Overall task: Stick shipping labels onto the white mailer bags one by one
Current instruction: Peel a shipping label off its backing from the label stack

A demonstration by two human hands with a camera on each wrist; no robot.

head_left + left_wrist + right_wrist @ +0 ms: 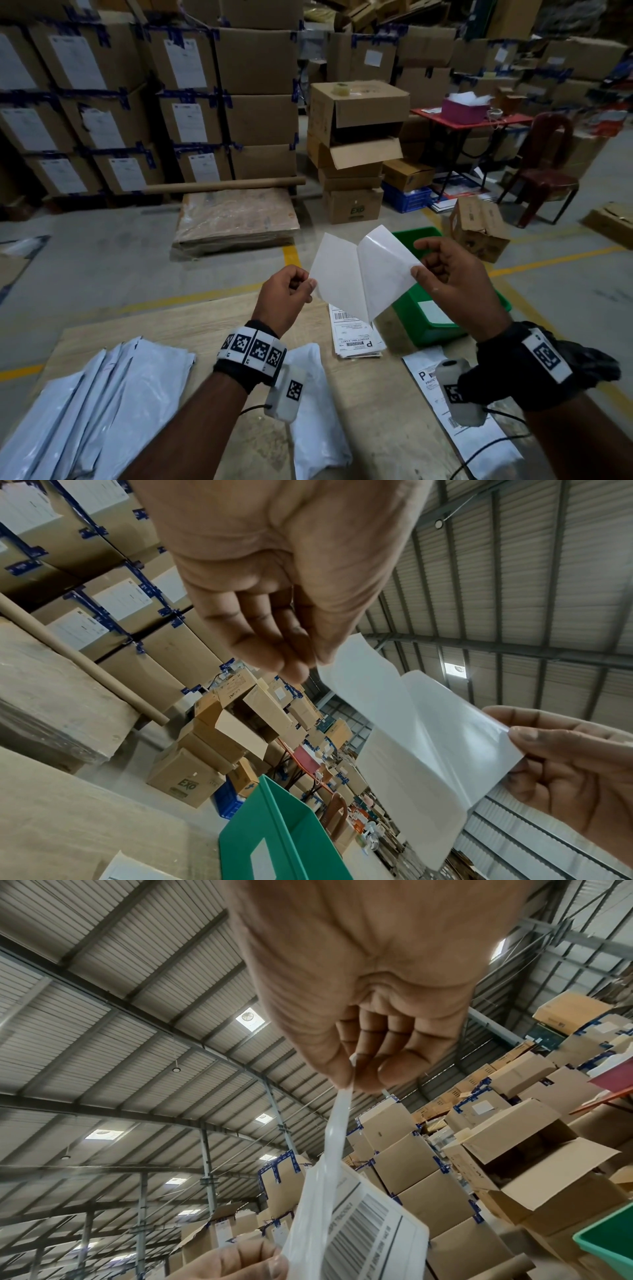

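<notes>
Both hands are raised over the table, pulling a shipping label apart from its backing. My left hand (310, 284) pinches the label (337, 270) by its left edge; its printed barcode side (363, 1229) shows in the right wrist view. The glossy backing sheet (385, 270) is pinched at its right edge by my right hand (419, 269), and the two sheets still join along the middle. A pile of white mailer bags (85, 404) lies at the table's left. One mailer (318, 404) lies below my left wrist. A labelled mailer (486, 445) lies at the right.
A stack of printed labels (356, 332) lies on the wooden table (370, 411) beyond my hands. A green bin (407, 318) sits at the table's far right with a white sheet inside. Cardboard boxes (356, 113), a wrapped pallet (236, 216) and a chair (544, 171) stand on the floor beyond.
</notes>
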